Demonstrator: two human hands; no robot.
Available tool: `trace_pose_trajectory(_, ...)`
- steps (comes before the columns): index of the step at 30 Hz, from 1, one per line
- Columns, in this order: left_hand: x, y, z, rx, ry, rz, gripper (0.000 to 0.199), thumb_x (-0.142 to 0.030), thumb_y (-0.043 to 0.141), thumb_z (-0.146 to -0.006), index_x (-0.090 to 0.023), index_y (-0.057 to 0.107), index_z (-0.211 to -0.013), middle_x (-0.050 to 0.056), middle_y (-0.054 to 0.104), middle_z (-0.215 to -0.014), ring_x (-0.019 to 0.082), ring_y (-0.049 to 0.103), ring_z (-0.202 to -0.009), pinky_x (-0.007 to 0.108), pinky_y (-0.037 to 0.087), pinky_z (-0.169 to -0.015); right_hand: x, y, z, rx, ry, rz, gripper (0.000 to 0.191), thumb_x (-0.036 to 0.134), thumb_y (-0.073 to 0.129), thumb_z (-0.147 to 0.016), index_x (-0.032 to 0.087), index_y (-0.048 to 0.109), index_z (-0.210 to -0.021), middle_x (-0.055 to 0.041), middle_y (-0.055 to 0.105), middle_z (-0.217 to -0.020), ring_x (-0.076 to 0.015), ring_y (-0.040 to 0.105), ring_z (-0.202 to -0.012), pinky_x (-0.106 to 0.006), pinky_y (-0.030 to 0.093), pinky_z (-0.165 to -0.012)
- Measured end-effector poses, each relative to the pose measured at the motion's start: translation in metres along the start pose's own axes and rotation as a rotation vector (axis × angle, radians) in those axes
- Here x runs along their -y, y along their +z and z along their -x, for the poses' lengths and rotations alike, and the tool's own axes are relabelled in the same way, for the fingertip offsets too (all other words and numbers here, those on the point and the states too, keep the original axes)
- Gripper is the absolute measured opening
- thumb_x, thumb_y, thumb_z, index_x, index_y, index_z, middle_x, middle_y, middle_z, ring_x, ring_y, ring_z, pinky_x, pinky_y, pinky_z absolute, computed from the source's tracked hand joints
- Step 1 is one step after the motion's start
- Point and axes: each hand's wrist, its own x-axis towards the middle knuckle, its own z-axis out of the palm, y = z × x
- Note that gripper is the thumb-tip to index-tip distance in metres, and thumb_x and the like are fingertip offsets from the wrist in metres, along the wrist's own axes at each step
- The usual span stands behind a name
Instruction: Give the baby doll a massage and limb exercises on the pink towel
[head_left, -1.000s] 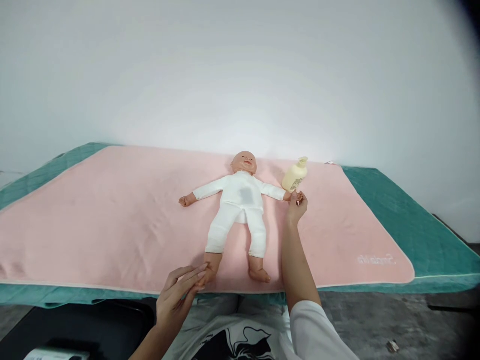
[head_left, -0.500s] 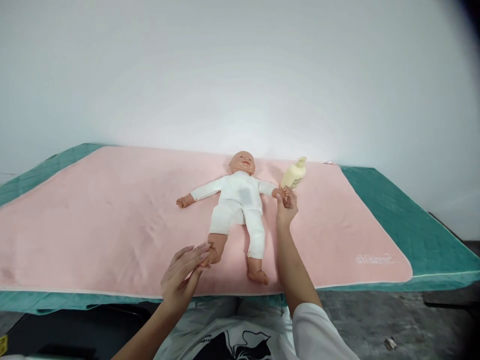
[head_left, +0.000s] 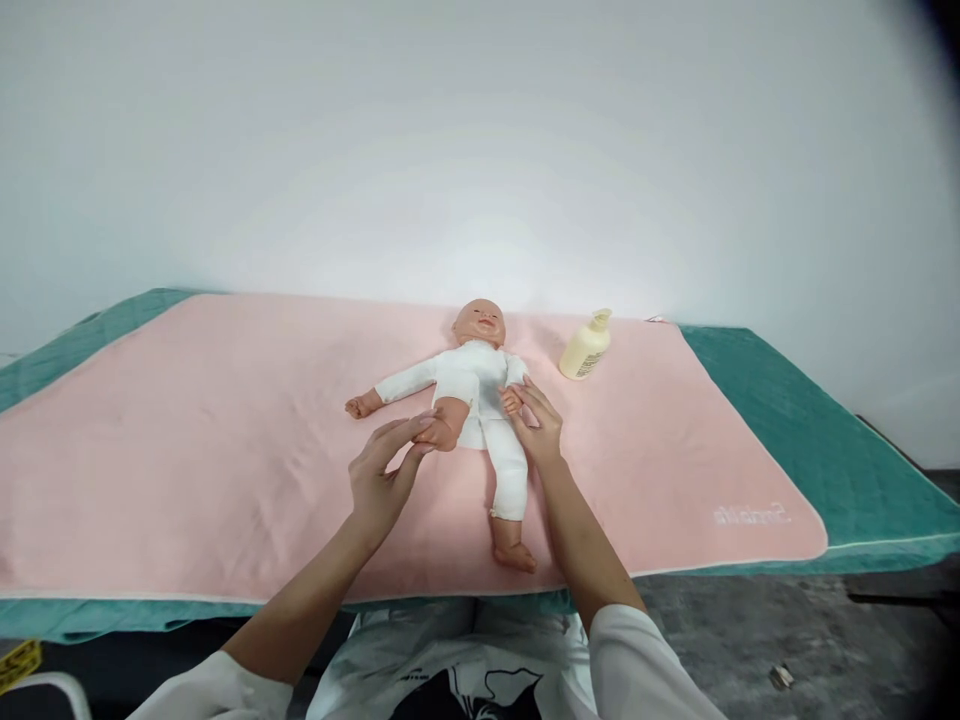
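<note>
Your left hand (head_left: 386, 465) grips the doll (head_left: 486, 372) by its raised foot (head_left: 442, 430), your right hand (head_left: 541, 420) by its fist (head_left: 511, 400). It lies face-up, head at the pink mat's (head_left: 225, 450) far edge. One arm and leg are already drawn in; the opposite pair lies outstretched.

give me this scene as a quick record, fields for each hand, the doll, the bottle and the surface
left hand: holding the doll's raised foot
right hand: holding the doll's hand near its torso
baby doll: face up, one leg lifted and bent, the other stretched out
pump bottle: pale yellow, beside the doll, untouched
surface: pink mat over teal quilted cover
</note>
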Motion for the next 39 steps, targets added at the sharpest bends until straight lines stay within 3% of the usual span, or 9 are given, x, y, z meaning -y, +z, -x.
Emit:
trace_pose_trajectory(8,-0.004,0.018,-0.023,0.004,0.092,-0.038,0.021,-0.025,0.063,-0.090,-0.022,0.069,-0.110,0.004,0.075,-0.106,0.019,0.071,-0.098,0.033,0.057,-0.087,-0.003,0.004,0.000,0.152,-0.044,-0.034,0.030,0.030,0.065,-0.088,0.025,0.070,-0.117,-0.0064,0.072,-0.118,-0.0234,0.060,-0.127,-0.045,0.051,-0.111)
trace_pose_trajectory(17,-0.007,0.015,-0.020,0.028,0.170,-0.069,0.020,-0.023,0.063,-0.090,-0.022,0.070,-0.109,0.005,0.076,-0.103,0.019,0.073,-0.092,0.033,0.058,-0.083,0.000,0.003,-0.001,0.124,-0.023,-0.009,0.030,0.030,0.063,-0.089,0.024,0.069,-0.117,-0.0070,0.072,-0.117,-0.0222,0.059,-0.128,-0.044,0.050,-0.111)
trace_pose_trajectory(22,-0.012,0.004,-0.013,0.040,0.192,-0.076,0.023,-0.020,0.064,-0.089,-0.022,0.067,-0.112,0.005,0.075,-0.106,0.019,0.071,-0.095,0.034,0.058,-0.083,-0.006,0.001,-0.002,-0.051,0.115,-0.066,0.030,0.031,0.064,-0.087,0.022,0.069,-0.115,-0.0092,0.071,-0.118,-0.0243,0.059,-0.127,-0.047,0.047,-0.111)
trace_pose_trajectory(27,-0.021,-0.009,-0.009,0.120,0.285,-0.004,0.031,-0.013,0.068,-0.085,-0.021,0.064,-0.115,0.007,0.074,-0.108,0.020,0.069,-0.100,0.035,0.057,-0.084,-0.013,-0.003,-0.008,-0.319,0.370,-0.286,0.040,0.036,0.066,-0.085,0.014,0.062,-0.119,-0.0150,0.066,-0.126,-0.0248,0.064,-0.119,-0.049,0.048,-0.107)
trace_pose_trajectory(30,-0.026,-0.015,-0.001,0.162,0.326,0.004,0.033,-0.009,0.070,-0.083,-0.020,0.064,-0.113,0.006,0.074,-0.105,0.019,0.067,-0.100,0.034,0.057,-0.084,-0.013,-0.008,-0.014,-0.419,0.450,-0.381,0.040,0.038,0.065,-0.086,0.013,0.060,-0.118,-0.0157,0.066,-0.125,-0.0237,0.065,-0.118,-0.046,0.047,-0.107)
trace_pose_trajectory(35,-0.029,-0.025,0.018,0.207,0.344,0.037,0.036,-0.009,0.071,-0.081,-0.016,0.063,-0.116,0.008,0.074,-0.105,0.019,0.064,-0.099,0.032,0.058,-0.082,-0.020,-0.022,-0.020,-0.570,0.556,-0.294,0.044,0.047,0.063,-0.085,0.014,0.062,-0.113,-0.0131,0.067,-0.123,-0.0232,0.063,-0.119,-0.043,0.047,-0.107)
trace_pose_trajectory(39,-0.033,-0.033,0.029,0.271,0.364,0.065,0.035,-0.014,0.072,-0.082,-0.015,0.064,-0.116,0.009,0.075,-0.104,0.020,0.063,-0.101,0.032,0.058,-0.082,-0.042,-0.031,-0.017,-0.671,0.662,-0.238,0.047,0.052,0.064,-0.081,0.013,0.062,-0.107,-0.0122,0.068,-0.116,-0.0232,0.065,-0.114,-0.042,0.049,-0.104)
